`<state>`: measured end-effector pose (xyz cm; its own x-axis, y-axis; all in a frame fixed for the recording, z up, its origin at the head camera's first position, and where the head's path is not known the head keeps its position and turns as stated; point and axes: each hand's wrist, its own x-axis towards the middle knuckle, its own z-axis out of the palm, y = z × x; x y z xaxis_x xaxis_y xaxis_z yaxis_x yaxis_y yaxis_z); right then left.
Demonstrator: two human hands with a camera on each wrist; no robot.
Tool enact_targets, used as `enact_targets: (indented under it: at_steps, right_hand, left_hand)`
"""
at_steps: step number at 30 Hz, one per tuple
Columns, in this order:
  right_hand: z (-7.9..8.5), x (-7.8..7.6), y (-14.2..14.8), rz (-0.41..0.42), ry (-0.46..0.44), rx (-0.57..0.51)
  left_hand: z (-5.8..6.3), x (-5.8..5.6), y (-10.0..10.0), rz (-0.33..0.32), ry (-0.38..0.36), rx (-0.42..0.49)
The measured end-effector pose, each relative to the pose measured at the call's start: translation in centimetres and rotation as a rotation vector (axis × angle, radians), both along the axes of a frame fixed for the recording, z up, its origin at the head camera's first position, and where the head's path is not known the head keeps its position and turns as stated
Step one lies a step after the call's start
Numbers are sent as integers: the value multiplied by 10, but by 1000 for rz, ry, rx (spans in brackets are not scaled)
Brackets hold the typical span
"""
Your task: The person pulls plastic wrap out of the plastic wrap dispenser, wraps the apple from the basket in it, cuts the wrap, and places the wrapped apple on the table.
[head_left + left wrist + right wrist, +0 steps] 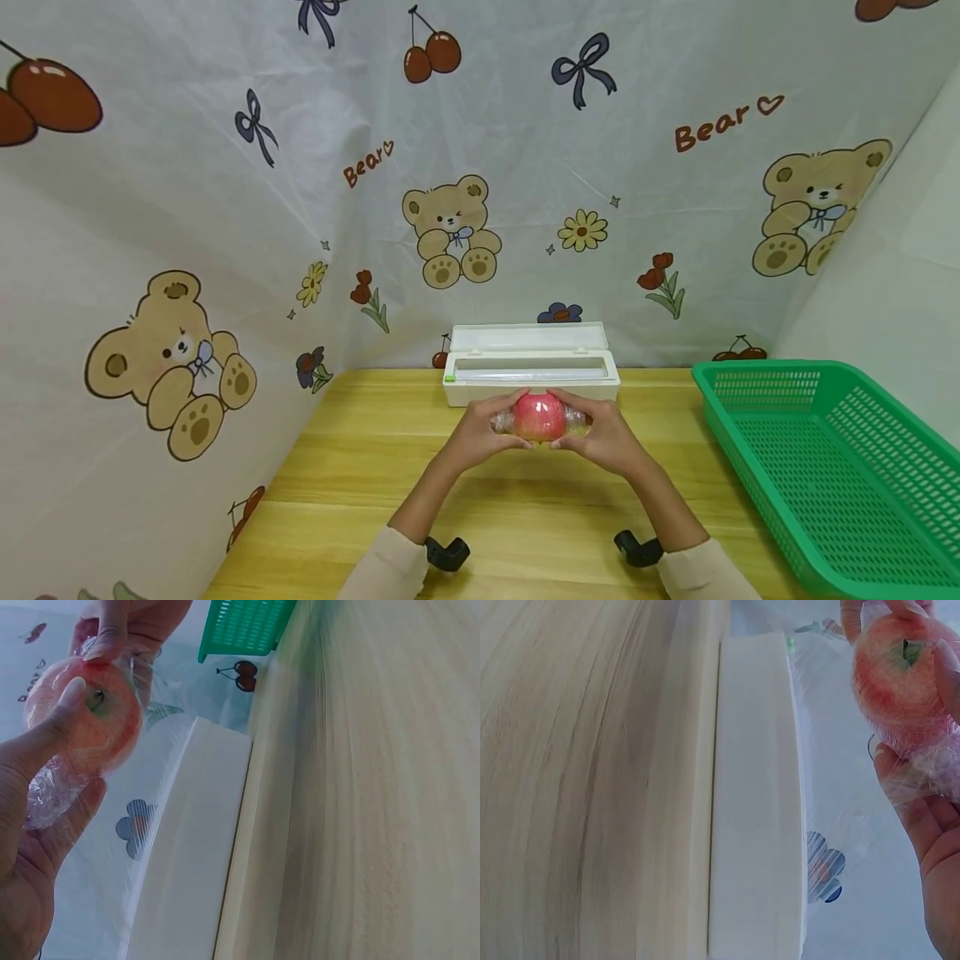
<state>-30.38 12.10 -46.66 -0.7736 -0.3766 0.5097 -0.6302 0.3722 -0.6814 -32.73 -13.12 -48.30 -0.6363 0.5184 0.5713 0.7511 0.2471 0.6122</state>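
Note:
A red apple is held above the table between both hands, in front of the white box. Clear plastic film covers it and bunches out at both sides. My left hand grips it from the left, thumb and fingers curled round it. From the other side my right hand grips it in the same way. In the left wrist view the apple shows its stem, with the left thumb on its skin. The right wrist view shows crumpled film below the apple.
Behind the hands stands a long white box with its lid raised and a roll of film inside. A green plastic basket is at the right of the wooden table. A bear-print cloth hangs behind.

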Motion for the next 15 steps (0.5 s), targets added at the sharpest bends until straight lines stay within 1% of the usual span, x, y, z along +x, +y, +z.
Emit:
enact_targets:
  at_steps: [5, 10, 15]
  right_hand:
    - [-6, 4, -1, 4, -15, 12]
    - [-8, 4, 1, -6, -18, 5]
    - [-3, 0, 2, -21, -17, 3]
  left_hand:
    - [-4, 5, -3, 7, -32, -13]
    - [-4, 6, 0, 5, -76, -3]
    - [1, 2, 3, 21, -55, -19]
